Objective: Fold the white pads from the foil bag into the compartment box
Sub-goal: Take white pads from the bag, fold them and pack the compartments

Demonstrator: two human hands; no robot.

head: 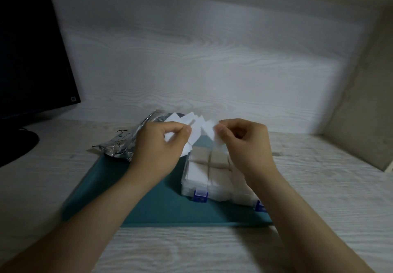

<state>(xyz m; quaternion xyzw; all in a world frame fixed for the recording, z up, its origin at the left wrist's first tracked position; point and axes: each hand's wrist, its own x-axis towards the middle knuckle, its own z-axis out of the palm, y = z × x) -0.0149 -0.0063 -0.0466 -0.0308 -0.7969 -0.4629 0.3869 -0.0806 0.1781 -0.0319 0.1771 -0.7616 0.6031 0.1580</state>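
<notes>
Both hands are up over the far end of the compartment box (192, 188). The left hand (161, 145) has thumb and forefinger closed on a corner of a white pad (196, 137), and the right hand (246, 145) is pinching white pad material too, thumb pressed to forefinger. The two pinches sit close together, almost meeting. Motion blur makes it hard to tell whether that is one sheet between them or two.

Behind the left hand, more white pads (180, 118) fan out of the foil bag (121, 147), corners pointing up and away. The bag is crumpled and lies with its long axis running from near-left to far-right, mouth turned toward the box.

The clear box sits on the teal mat (165, 207), its long side running left to right across the mat, and its blue latches (200, 196) face the person on the near edge. A white stack (197, 175) shows in its near-left compartment. The right forearm hides the right side of the box.

The mat lies on a pale wood-grain desk (319, 187), with a dark monitor (32, 56) standing at far left.
</notes>
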